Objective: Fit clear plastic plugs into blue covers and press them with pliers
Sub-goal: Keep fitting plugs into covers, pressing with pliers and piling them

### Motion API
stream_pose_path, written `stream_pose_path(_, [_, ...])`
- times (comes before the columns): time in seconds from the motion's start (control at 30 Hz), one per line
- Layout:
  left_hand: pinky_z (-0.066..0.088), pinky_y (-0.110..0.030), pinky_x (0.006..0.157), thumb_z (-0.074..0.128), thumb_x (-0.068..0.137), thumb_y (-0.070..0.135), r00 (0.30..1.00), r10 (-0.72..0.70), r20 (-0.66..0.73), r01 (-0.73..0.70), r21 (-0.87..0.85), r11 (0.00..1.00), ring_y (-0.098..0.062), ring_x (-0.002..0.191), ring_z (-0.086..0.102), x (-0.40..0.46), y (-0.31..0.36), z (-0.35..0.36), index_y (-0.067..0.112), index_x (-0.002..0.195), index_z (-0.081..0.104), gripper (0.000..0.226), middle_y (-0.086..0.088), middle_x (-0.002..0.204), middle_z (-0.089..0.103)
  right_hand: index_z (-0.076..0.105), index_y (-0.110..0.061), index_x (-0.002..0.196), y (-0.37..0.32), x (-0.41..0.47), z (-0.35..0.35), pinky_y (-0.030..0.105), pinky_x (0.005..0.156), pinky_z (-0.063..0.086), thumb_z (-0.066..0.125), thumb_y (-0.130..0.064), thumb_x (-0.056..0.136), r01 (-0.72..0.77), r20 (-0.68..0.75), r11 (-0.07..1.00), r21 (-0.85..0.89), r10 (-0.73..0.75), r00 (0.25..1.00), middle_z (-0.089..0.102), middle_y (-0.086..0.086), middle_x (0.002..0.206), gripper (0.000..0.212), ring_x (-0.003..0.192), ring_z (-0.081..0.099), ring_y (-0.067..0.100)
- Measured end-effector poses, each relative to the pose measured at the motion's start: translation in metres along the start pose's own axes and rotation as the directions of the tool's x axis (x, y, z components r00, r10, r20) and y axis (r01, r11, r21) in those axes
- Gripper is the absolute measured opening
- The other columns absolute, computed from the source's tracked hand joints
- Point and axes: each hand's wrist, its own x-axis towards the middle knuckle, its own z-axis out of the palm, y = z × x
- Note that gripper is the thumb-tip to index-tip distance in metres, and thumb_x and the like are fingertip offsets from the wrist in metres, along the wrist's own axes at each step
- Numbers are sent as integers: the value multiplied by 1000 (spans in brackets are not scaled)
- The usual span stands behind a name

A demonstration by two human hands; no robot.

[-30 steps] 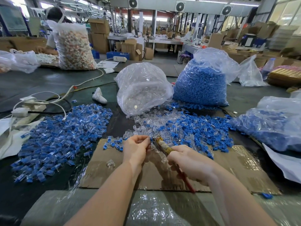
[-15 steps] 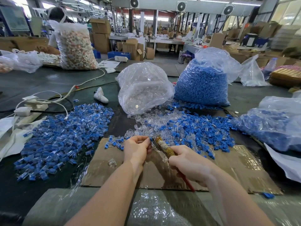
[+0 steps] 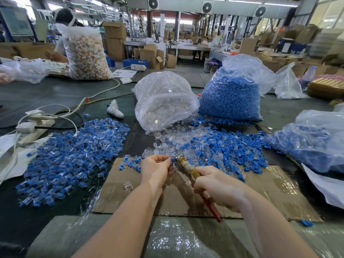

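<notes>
Two hands are meeting over the brown cardboard sheet (image 3: 279, 190): left hand (image 3: 156, 169) is pinching a small blue-and-clear plastic piece (image 3: 172, 159) at the tip of the red-handled pliers (image 3: 188, 167), which the right hand (image 3: 216, 185) is gripping with curled fingers, seemingly for pressing.

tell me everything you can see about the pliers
The pliers are gripped in the right hand, angled up and left toward the left hand. A worn yellowish-brown wrap covers the upper part; a red handle pokes out below the palm. The small metal nose meets the left fingertips, where a blue piece seems pinched. They hang over the cardboard sheet. Whether the jaws are closed is unclear.
</notes>
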Motion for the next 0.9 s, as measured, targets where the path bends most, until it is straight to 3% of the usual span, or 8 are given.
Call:
stream_pose_path(0.1, [51,-25,56,60,88,2,1000,-7,-2,7,-8,1000,-12,54,56,-1,1,0,5,84,64,6,-7,67,61,46,-12,88,2,2,0,22,57,36,42,-5,87,0,-7,999,35,0,1000,46,7,77,8,60,46,14])
stream_pose_path(0.17, [52,-25,58,60,88,1,1000,8,-5,-8,-2,1000,-13,57,56,-2,2,1,6,82,64,8,-8,67,61,49,-14,92,3,4,1,32,68,35,42,-5,87,9,-17,999,44,-8,1000,47,9,86,12,74,45,19])
stream_pose_path(0.37, [51,-26,57,59,88,2,1000,2,21,-2,22,1000,-15,57,56,-1,3,0,4,84,64,6,-10,68,60,53,-8,97,4,4,0,35,71,42,43,-8,89,21,-13,999,47,-20,1000,51,6,86,13,79,49,20])
stream_pose_path(0.53, [51,-26,55,60,87,2,1000,0,12,0,7,1000,-14,55,56,-1,3,-1,3,83,63,5,-11,67,60,55,-6,102,6,4,-1,47,87,47,44,-7,88,15,-1,997,73,-15,1000,53,10,88,18,83,52,22])
stream_pose_path(0.67, [51,-23,51,59,88,2,999,42,1,-42,36,998,-12,50,55,-2,3,1,3,83,63,6,-9,63,60,51,-3,98,3,2,-1,35,67,44,43,-7,88,37,-7,998,46,-37,999,50,9,87,14,78,49,21])
stream_pose_path(0.77, [52,-22,50,60,88,3,1000,14,13,-14,-12,1000,-12,50,56,-2,4,1,2,81,62,7,-9,62,60,51,3,104,4,2,-3,41,79,46,45,-10,87,34,-34,999,32,-33,999,56,8,91,22,81,55,26])
stream_pose_path(0.9, [52,-21,49,61,87,4,1000,19,5,-19,-22,1000,-12,51,59,-2,3,0,4,80,62,8,-8,63,62,52,-8,92,3,3,-2,43,81,44,45,-9,86,40,-11,998,49,-39,999,52,9,88,10,80,50,21])
